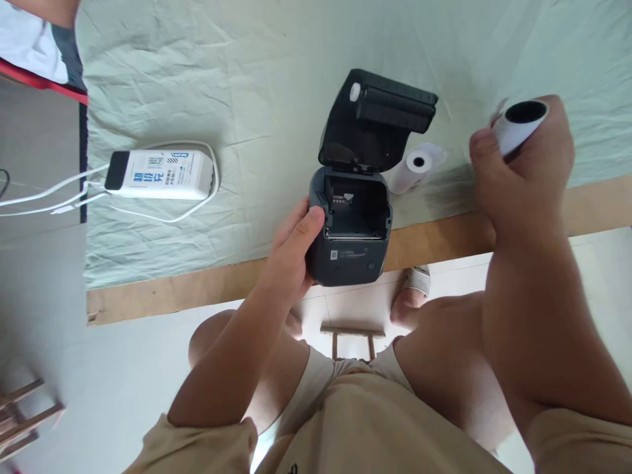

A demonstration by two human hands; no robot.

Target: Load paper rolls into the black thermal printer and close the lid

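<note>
My left hand grips the left side of a dark portable label printer at the table's front edge. Its lid is swung up, with a black roller across it, and no roll shows in the bay. Off to the right, my right hand is closed around a white paper roll, whose wide dark end faces up. Between the printer and that hand, a smaller white paper roll lies on the cloth, its loose end curling out behind.
A white power strip with white cables rests on the left of the pale green tablecloth. The table's bare wooden edge runs along the front. Another person's arm shows at the top left. A wooden stool stands at lower left.
</note>
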